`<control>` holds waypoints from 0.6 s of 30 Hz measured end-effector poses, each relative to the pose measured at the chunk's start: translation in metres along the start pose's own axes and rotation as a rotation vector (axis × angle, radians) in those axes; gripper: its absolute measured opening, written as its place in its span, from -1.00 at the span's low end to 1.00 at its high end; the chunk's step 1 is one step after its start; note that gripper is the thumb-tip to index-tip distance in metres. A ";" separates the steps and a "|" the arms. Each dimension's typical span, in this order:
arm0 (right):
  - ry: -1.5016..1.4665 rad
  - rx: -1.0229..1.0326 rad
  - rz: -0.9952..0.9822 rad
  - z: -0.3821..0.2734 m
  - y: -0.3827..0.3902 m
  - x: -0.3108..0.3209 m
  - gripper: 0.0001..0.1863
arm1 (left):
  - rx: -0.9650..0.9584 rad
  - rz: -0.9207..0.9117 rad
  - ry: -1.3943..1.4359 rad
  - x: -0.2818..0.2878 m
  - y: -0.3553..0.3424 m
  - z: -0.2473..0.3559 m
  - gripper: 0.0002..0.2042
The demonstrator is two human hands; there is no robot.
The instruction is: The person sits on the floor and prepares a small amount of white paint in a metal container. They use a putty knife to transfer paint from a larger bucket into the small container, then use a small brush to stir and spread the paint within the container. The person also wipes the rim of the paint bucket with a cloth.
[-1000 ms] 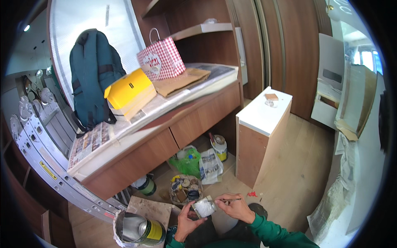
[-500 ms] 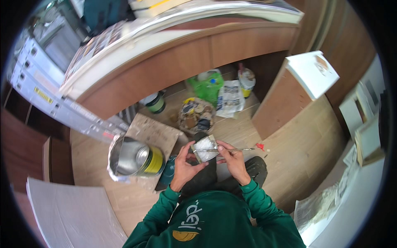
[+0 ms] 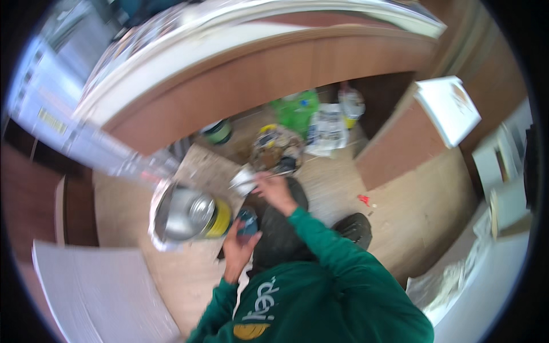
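My left hand (image 3: 238,247) is low beside my left knee, its fingers curled around a dark blue-green container (image 3: 247,222), blurred by motion. My right hand (image 3: 275,191) reaches across to the left above my knee. It grips a thin stick-like tool (image 3: 278,174), which points sideways. At its fingertips is a small white-coated piece (image 3: 245,179), over the edge of a stained board (image 3: 207,169). To the left of the container, a yellow-banded can (image 3: 219,218) lies against a large open metal tin (image 3: 182,214).
Ahead, a plastic bag of rubbish (image 3: 278,150), a green bag (image 3: 297,114) and a newspaper (image 3: 327,128) lie beneath a wooden counter (image 3: 229,74). A white-topped wooden box (image 3: 400,140) stands at right. A ladder (image 3: 86,140) leans at left, above a grey panel (image 3: 103,291).
My left hand has let go of the white-coated piece and moved down to the blue-green container. My right hand has swung left with the thin tool and the white-coated piece.
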State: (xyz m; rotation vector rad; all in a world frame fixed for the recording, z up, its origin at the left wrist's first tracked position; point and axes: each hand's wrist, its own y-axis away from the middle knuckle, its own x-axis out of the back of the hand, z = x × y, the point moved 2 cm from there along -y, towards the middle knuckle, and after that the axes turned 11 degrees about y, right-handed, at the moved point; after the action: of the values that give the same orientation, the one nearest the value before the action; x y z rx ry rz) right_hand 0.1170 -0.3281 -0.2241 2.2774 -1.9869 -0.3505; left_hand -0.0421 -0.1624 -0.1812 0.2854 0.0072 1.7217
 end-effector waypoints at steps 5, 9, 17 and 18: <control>0.493 0.208 0.170 0.016 -0.042 -0.062 -0.71 | 0.134 -0.076 0.108 0.006 0.020 -0.025 -0.42; 0.575 0.113 0.274 0.014 -0.041 -0.063 -0.64 | 0.384 -0.153 -0.017 0.014 0.023 -0.037 -0.45; 0.227 -0.068 0.392 0.018 -0.043 -0.052 -0.43 | 0.124 -0.165 0.074 0.019 -0.009 -0.064 -0.57; 0.193 -0.081 0.385 0.019 -0.043 -0.051 -0.40 | 0.092 -0.163 0.055 0.020 -0.009 -0.064 -0.57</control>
State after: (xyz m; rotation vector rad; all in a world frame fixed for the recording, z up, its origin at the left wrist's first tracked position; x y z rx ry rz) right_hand 0.1477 -0.2704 -0.2466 1.7518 -2.1962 -0.1640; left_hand -0.0482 -0.1313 -0.2414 0.2970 0.1463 1.5692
